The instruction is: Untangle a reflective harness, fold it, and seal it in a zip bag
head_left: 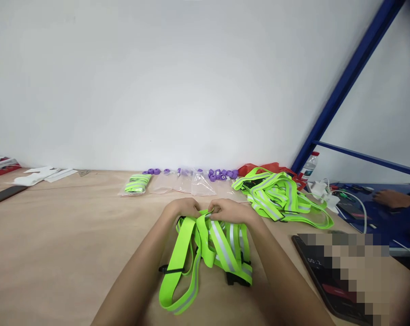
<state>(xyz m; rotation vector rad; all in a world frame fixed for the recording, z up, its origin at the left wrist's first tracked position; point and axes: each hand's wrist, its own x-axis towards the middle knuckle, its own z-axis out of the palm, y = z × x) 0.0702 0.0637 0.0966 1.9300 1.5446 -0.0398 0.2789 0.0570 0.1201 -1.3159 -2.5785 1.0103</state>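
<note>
Both my hands grip a neon-yellow reflective strap harness [221, 246] with silver stripes, just above the table. My left hand [186, 208] pinches its upper left part, the fingers partly hidden behind the straps. At the top middle, my right hand [227, 209] pinches a strap near the left fingertips. Loops of the harness hang toward me, with a black slider [172, 270] on the left loop and a black buckle [238, 279] at the lower right. A heap of similar straps [279, 194] lies beyond my right hand.
A bagged, folded harness [137, 184] lies at the back, beside clear plastic bags [203, 186] and several purple rolls [221, 174]. A phone [327, 280] rests at the right. White strips [41, 175] are at far left. Another person's hand [391, 199] shows beyond the blue frame [344, 81].
</note>
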